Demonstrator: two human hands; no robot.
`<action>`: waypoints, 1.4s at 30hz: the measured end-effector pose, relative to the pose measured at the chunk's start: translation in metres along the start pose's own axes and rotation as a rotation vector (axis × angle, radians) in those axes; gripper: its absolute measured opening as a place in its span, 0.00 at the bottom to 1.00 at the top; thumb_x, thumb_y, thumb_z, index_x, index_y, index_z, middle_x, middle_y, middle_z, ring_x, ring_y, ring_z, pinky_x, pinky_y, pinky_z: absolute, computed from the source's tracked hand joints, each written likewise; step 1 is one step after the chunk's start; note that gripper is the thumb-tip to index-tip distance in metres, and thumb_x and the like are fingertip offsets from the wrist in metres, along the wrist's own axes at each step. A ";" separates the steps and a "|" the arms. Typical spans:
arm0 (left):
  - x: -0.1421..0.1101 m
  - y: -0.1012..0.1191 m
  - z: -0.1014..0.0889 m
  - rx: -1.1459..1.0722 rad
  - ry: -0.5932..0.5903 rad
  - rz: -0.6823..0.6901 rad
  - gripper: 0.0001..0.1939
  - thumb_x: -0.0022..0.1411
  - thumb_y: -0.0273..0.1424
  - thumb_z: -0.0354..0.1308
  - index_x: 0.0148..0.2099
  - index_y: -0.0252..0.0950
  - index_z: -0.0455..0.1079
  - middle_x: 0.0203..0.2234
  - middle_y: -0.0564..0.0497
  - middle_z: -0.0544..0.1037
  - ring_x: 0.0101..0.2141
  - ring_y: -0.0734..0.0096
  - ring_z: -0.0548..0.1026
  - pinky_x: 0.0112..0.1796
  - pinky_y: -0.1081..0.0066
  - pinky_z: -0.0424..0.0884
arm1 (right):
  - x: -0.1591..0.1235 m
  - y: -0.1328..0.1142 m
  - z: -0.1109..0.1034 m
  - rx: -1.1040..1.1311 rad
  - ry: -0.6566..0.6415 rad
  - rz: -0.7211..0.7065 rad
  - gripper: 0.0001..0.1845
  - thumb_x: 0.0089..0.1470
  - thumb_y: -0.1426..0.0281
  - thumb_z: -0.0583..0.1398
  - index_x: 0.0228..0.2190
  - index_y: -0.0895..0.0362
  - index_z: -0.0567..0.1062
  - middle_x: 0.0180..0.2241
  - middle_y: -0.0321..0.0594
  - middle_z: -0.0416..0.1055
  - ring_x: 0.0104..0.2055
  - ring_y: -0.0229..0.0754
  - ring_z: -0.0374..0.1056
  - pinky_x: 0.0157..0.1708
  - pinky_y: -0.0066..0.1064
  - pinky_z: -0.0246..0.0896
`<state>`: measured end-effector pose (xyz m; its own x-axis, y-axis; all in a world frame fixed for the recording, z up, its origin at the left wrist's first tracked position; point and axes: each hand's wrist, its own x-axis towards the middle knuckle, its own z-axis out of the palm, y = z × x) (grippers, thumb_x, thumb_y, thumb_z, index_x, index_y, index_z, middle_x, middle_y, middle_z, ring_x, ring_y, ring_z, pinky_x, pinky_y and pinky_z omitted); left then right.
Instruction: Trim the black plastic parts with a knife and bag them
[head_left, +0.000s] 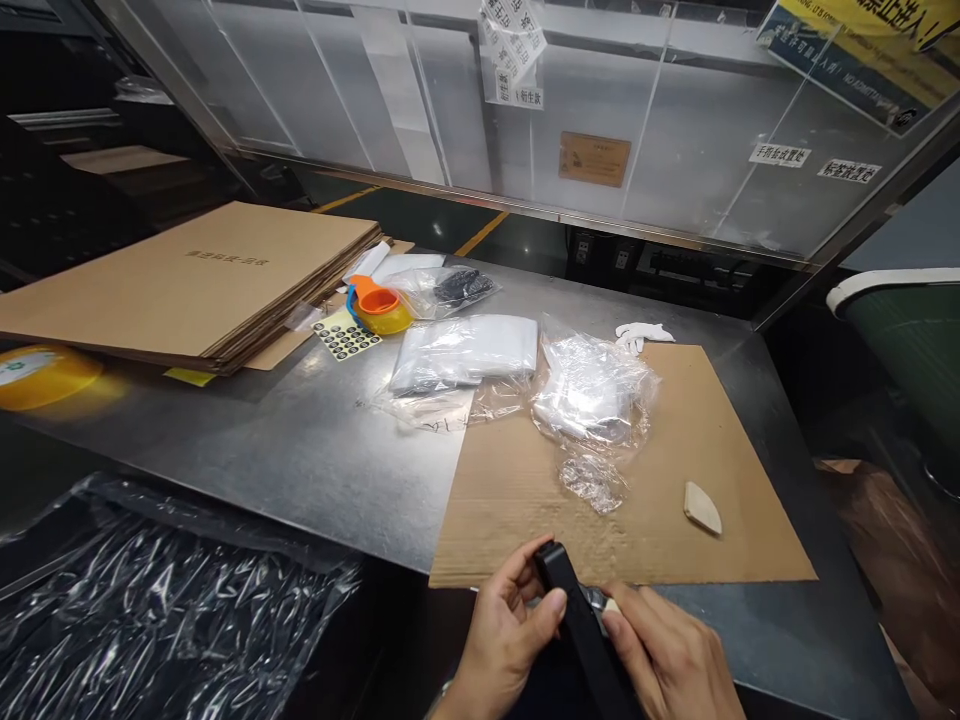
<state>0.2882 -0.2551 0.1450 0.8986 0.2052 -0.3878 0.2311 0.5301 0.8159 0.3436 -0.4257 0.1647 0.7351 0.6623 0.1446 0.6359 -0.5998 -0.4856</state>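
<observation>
Two hands at the near edge of a metal table (pixel 315 450), both on one black device (pixel 581 625).

Left hand (pixel 502 640): fingers curled around the device's left side, thumb pressed on its flat top; grip closed on it.

Right hand (pixel 671 655): thumb and fingertips pinched against the device's right side, where a small metal part shows; also closed on it.

Black device: long, narrow, dark body, tilted with its far end just over the near edge of a cardboard sheet (pixel 675 500). Its near end runs out of view at the bottom.

Cardboard sheet: flat on the right half of the table, near edge ragged. On it, a pale wedge-shaped piece (pixel 703 507) to the right, apart from the hands, and a crumpled clear plastic bag (pixel 589 395) farther off.

Stack of white bags (pixel 465 352): centre of the table, left of the crumpled bag.

Orange tape dispenser (pixel 379 305): far centre-left, beside a sticker sheet (pixel 346 336) with dark dots.

Bag with dark contents (pixel 454 288): just right of the dispenser.

White glove (pixel 641 335): far edge of the cardboard sheet.

Stack of flat cardboard (pixel 195 275): far left of the table.

Yellow tape roll (pixel 37 375): left edge.

Clear plastic film (pixel 165 610): crinkled, near left, below table level.

Clear panel (pixel 450 90): behind the table, carrying paper labels.
</observation>
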 end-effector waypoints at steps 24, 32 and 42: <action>-0.001 0.000 0.004 -0.012 -0.010 -0.007 0.29 0.47 0.36 0.66 0.51 0.32 0.65 0.44 0.38 0.74 0.45 0.53 0.72 0.36 0.69 0.72 | 0.002 -0.003 -0.002 0.065 0.042 0.023 0.18 0.62 0.63 0.46 0.41 0.55 0.72 0.27 0.39 0.74 0.27 0.38 0.72 0.26 0.23 0.64; -0.002 0.002 0.006 -0.026 0.004 -0.025 0.28 0.45 0.36 0.67 0.49 0.33 0.67 0.43 0.39 0.76 0.44 0.55 0.73 0.39 0.68 0.72 | 0.002 -0.002 -0.002 0.017 0.030 0.000 0.17 0.62 0.64 0.47 0.43 0.55 0.72 0.28 0.40 0.74 0.28 0.38 0.72 0.28 0.22 0.65; -0.002 -0.002 0.006 -0.057 -0.004 0.013 0.29 0.45 0.37 0.67 0.49 0.33 0.66 0.40 0.40 0.76 0.40 0.58 0.74 0.33 0.72 0.71 | 0.006 0.009 0.013 0.038 -0.039 0.158 0.20 0.62 0.61 0.44 0.34 0.52 0.74 0.26 0.38 0.74 0.27 0.39 0.73 0.24 0.23 0.62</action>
<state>0.2882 -0.2619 0.1469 0.9031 0.2089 -0.3752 0.1978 0.5731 0.7952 0.3507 -0.4217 0.1496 0.8151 0.5786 0.0303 0.5031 -0.6808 -0.5324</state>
